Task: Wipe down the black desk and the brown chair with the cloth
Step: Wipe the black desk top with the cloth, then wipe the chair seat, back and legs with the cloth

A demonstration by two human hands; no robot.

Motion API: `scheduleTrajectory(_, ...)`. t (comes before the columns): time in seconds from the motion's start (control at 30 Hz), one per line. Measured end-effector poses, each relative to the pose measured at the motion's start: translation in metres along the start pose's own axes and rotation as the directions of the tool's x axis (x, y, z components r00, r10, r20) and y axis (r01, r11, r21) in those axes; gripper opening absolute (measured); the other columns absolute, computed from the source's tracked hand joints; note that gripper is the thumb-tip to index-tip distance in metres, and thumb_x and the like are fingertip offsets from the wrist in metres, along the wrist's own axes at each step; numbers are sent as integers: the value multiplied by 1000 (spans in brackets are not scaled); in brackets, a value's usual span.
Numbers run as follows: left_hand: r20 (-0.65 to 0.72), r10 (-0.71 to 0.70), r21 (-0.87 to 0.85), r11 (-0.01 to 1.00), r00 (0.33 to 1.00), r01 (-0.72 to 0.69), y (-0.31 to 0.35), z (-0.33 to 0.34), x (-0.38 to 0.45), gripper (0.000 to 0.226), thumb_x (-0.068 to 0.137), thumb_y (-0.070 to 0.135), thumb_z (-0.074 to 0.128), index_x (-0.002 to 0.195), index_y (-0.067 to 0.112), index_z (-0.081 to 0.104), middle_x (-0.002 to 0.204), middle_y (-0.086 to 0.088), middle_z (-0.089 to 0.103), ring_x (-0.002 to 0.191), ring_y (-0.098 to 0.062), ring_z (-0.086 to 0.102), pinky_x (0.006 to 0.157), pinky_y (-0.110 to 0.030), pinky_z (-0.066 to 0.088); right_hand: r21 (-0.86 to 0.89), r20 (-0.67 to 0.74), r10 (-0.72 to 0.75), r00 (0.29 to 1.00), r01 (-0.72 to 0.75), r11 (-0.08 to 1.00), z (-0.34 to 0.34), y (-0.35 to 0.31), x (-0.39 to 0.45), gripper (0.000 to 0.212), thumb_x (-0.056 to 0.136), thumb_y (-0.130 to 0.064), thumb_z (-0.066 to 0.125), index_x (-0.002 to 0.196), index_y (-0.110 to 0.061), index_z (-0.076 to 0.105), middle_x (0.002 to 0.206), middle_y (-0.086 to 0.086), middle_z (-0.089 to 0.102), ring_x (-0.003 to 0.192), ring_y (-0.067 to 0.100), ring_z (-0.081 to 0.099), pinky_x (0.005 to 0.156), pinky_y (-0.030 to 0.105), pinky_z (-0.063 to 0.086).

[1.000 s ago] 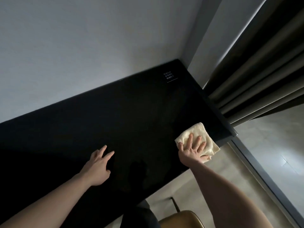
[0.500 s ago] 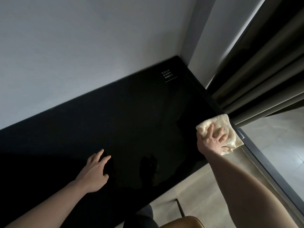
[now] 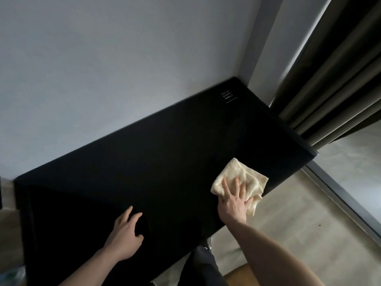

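The black desk (image 3: 165,162) fills the middle of the view and stands against a pale wall. A cream cloth (image 3: 241,174) lies on the desk near its front right edge, one corner hanging over the edge. My right hand (image 3: 233,200) presses flat on the cloth with straight fingers. My left hand (image 3: 125,234) rests on the desk near the front edge, fingers loosely spread and holding nothing. A sliver of the brown chair (image 3: 237,275) shows at the bottom, below the desk's front edge.
A small label with white text (image 3: 226,96) sits at the desk's far right corner. Dark curtains (image 3: 329,89) hang at the right end of the desk. Pale floor (image 3: 299,213) and a dark floor track lie to the right. My dark trouser leg (image 3: 204,267) is below the desk edge.
My right hand slid the cloth out to the desk's right end, then back left and towards me along the front edge. The view has shifted, showing the desk's left end. My left hand stayed put.
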State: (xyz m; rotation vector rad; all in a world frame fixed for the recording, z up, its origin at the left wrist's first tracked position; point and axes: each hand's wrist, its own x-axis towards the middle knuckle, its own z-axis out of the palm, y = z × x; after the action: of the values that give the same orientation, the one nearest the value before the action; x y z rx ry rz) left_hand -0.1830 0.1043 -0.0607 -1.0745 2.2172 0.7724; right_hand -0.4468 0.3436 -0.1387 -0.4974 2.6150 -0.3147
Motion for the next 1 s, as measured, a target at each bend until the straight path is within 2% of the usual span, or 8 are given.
scheduleTrajectory(0.23, -53, 36, -13, 999, 998, -37, -127, 18, -78, 70, 103, 24, 58, 164, 31, 26, 175, 9, -10, 162, -18, -1, 119, -32, 36, -64, 141, -228, 963, 239, 969, 102, -97, -167, 76, 103, -60, 43, 167, -47, 3, 176, 0, -11, 160, 34, -19, 121, 73, -13)
scheduleTrajectory(0.4, -48, -19, -23, 1000, 999, 18, -223, 49, -127, 76, 100, 24, 60, 166, 29, 23, 174, 9, -14, 162, -20, -4, 122, -34, 36, -161, 119, -128, 985, 147, 976, 102, -134, -194, 112, 80, -90, 39, 165, -40, -14, 174, 7, -19, 158, 43, -21, 115, 78, -19)
scheduleTrajectory(0.5, -78, -22, -20, 1000, 997, 20, -250, 62, -143, 76, 100, 26, 60, 166, 28, 22, 173, 8, -16, 162, -20, -4, 124, -34, 34, -225, 81, -47, 996, 65, 972, 95, -147, -180, 123, 77, -95, 40, 163, -32, -22, 172, 15, -22, 154, 54, -23, 110, 80, -24)
scheduleTrajectory(0.57, -92, -28, -11, 1000, 995, 27, -258, 69, -150, 75, 101, 27, 60, 166, 27, 22, 174, 6, -15, 162, -20, -4, 125, -33, 33, -266, 91, -40, 995, 63, 962, 101, -150, -175, 118, 83, -89, 43, 163, -28, -20, 171, 20, -20, 153, 58, -18, 113, 80, -17)
scheduleTrajectory(0.67, -114, -29, -16, 999, 993, 28, -262, 77, -158, 77, 99, 24, 62, 165, 28, 23, 174, 6, -13, 162, -19, -2, 124, -34, 33, -285, 55, -82, 995, 95, 954, 111, -150, -178, 90, 102, -68, 36, 166, -26, -11, 172, 24, -15, 155, 60, -8, 119, 79, -4)
scheduleTrajectory(0.8, -127, -26, -25, 999, 992, 23, -256, 87, -165, 77, 97, 22, 63, 164, 27, 26, 175, 5, -9, 161, -21, 0, 127, -37, 28, -267, 114, -199, 973, 223, 937, 108, -135, -187, 71, 110, -49, 35, 168, -32, -1, 173, 21, -9, 156, 56, -3, 120, 77, -2)
scheduleTrajectory(0.9, -103, -21, -13, 1000, 994, 19, -240, 95, -167, 75, 97, 24, 62, 164, 25, 29, 175, 4, -4, 161, -24, 2, 128, -40, 25, -92, 155, -289, 945, 305, 948, 100, -112, -204, 60, 111, -43, 35, 167, -36, 13, 174, 13, 8, 158, 49, 2, 122, 74, 0)
scheduleTrajectory(1.0, -29, -43, -18, 999, 999, 42, -219, 112, -165, 74, 99, 31, 61, 166, 27, 28, 176, 5, -1, 161, -26, 5, 128, -43, 23, 164, 125, -332, 935, 311, 936, 99, -80, -238, 51, 112, -37, 37, 163, -38, 30, 167, 3, 31, 156, 41, 17, 120, 68, 22)
